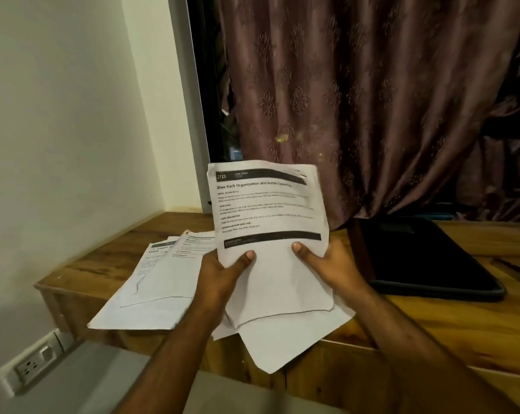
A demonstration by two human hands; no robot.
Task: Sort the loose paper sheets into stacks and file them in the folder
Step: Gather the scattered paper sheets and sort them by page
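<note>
Paper sheets, blurred, are pinched by both hands' thumbs, left hand and right hand, fingers hidden behind.

A wooden table stands against the wall. Loose printed paper sheets lie spread on its left part, some jutting over the front edge. A black folder lies flat to the right, with a pen beside it near the frame's edge.

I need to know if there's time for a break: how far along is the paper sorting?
Early. Done: nothing filed; the black folder lies closed on the desk. In hand: the left hand and right hand hold a bundle of sheets upright. Left: loose sheets lie fanned untidily, some overhanging the desk edge.
</note>
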